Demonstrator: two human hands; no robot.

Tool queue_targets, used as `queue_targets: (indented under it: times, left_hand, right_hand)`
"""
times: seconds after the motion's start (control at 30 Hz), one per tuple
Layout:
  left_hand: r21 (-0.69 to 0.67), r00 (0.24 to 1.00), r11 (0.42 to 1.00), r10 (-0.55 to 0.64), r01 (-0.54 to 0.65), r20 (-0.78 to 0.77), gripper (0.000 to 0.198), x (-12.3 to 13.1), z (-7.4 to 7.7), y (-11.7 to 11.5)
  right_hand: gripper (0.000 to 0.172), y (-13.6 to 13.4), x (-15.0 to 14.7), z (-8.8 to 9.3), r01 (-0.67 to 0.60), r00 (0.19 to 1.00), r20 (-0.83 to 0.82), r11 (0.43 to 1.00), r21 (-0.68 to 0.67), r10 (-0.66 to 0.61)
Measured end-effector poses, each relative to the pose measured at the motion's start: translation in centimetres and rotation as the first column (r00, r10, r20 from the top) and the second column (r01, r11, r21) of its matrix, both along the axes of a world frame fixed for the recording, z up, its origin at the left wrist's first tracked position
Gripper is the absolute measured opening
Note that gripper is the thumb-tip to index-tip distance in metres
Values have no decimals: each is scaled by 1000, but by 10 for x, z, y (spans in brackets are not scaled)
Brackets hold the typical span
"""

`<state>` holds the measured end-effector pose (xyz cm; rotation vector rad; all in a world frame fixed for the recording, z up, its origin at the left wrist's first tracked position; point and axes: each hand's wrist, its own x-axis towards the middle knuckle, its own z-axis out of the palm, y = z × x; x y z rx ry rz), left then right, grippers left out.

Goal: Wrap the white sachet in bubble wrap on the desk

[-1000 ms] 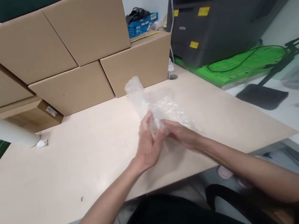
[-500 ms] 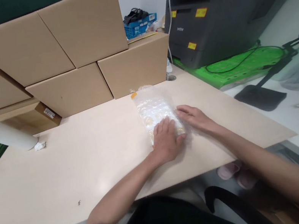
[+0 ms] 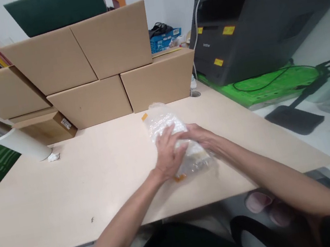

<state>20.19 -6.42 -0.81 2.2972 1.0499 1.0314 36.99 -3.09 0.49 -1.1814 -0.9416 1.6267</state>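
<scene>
I see pale worktop (image 3: 102, 168) spanning frame. Packet (image 3: 163, 119) lies on it near frame centre, clear plastic already around it; slack film (image 3: 197, 164) spreads past lower end, apparently left to settle. Left hand (image 3: 170, 152) spread over packet, not gripping. Right hand (image 3: 200, 135) at packet's right, fingers partly hidden; can't tell grip. Orange patch (image 3: 144, 117) at upper-left corner; sealing unclear.

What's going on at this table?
A person has both bare hands on a package in clear plastic, lying on the pale table. The left hand rests spread over it; the right hand is at its right side, fingers partly hidden. Orange patches show at its far-left corner and near end. Stacked cardboard boxes stand behind.
</scene>
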Motion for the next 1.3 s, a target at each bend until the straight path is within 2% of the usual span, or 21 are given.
queue_targets:
  times: [0.07,0.13,0.17,0.2,0.23,0.3,0.37,0.4,0.43,0.57,0.63,0.7,0.77,0.83,0.87,0.93,1.0,1.07,1.17,1.23,1.3]
  left_hand:
    - [31,992,995,94,-91,-85,46,-26,18,11]
    - [-23,986,993,116,-120,-122,48,-54,35,20]
    - [-97,992,991,83,-93,-96,51,-67,42,22]
    - [-207,999,978,0,-8,-40,56,-79,47,22]
    - [-326,996,942,-68,82,53,62,-89,50,21]
    - [-537,946,795,-136,282,295,78,-104,51,15]
    - [-628,850,648,-57,430,523,94,-111,46,9]
    - [-632,796,616,14,470,606,99,-113,41,7]
    - [-623,745,613,83,485,662,98,-114,36,6]
    - [-648,650,675,322,352,688,68,-113,13,17]
    - [-714,614,664,474,221,631,79,-113,2,30]
    - [-764,590,643,595,58,546,97,-112,-8,42]
    - [-730,655,674,604,-115,455,102,-113,-16,51]
    - [-567,792,769,529,-295,305,86,-115,-22,56]
    - [-441,852,819,487,-368,191,74,-116,-24,58]
    - [-204,908,885,411,-419,-86,56,-120,-24,60]
    - [-120,900,919,330,-375,-284,53,-125,-21,60]
    - [-167,887,936,223,-311,-404,62,-131,-15,60]
    - [-245,833,937,77,-248,-548,98,-138,-5,60]
    - [-271,790,941,-5,-204,-613,118,-141,-1,60]
    - [-283,766,945,-59,-163,-640,126,-143,2,60]
  right_hand:
    - [43,-17,-5,8,-130,991,17,990,51,130]
    - [41,-35,-8,19,-263,965,41,960,90,261]
    - [40,-43,-10,25,-304,953,41,947,103,301]
    - [38,-49,-12,31,-325,946,33,938,117,324]
    - [37,-53,-14,37,-331,943,20,934,131,331]
    - [37,-55,-21,44,-312,948,-11,936,162,318]
    - [38,-49,-31,45,-258,963,-32,949,179,268]
    - [40,-43,-37,42,-215,974,-39,960,181,225]
    - [42,-36,-44,38,-164,983,-47,970,181,175]
    - [49,-2,-69,9,27,1000,-19,988,155,-25]
    - [52,13,-78,-8,98,986,118,979,177,-120]
    - [56,25,-83,-23,129,918,322,944,305,-230]
    - [61,32,-85,-34,47,773,524,856,515,-357]
    - [55,35,-84,-42,-153,590,656,733,663,-470]
    - [50,36,-83,-45,-272,518,699,680,681,-493]
    - [49,37,-78,-48,-480,437,778,614,627,-452]
    - [55,39,-71,-48,-621,400,852,583,523,-338]
    - [64,41,-63,-45,-700,363,908,582,414,-209]
    - [91,44,-53,-35,-769,292,956,585,258,-38]
    - [108,44,-48,-30,-812,245,968,556,176,51]
    - [120,44,-45,-27,-844,215,971,519,134,100]
